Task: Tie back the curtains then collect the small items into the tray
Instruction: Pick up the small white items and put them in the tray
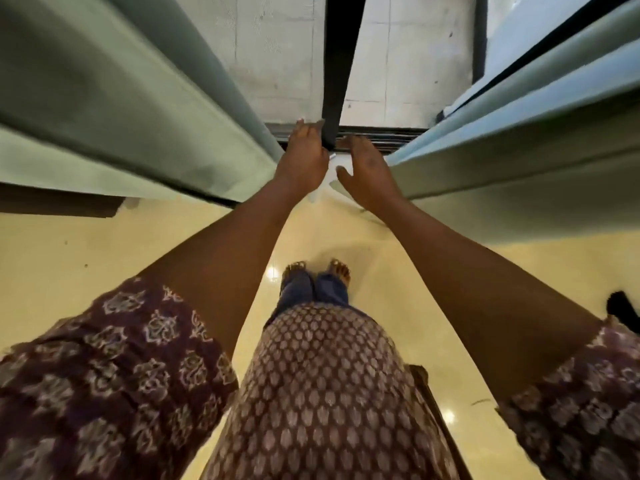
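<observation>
Glossy cream floor (69,258) | left hand (304,157), right hand (367,174) flat-fingered between green curtains (138,109), gripping nothing

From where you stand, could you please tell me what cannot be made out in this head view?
- Tray and small items: not in the head view at all.
- Tie-backs: none visible; whether either curtain is tied cannot be told.
- Left curtain and right curtain: tops cut off by the frame edges.
- Left hand: fingertips blurred, so contact with the dark window frame is unclear.
- Right hand: palm faces away.
</observation>
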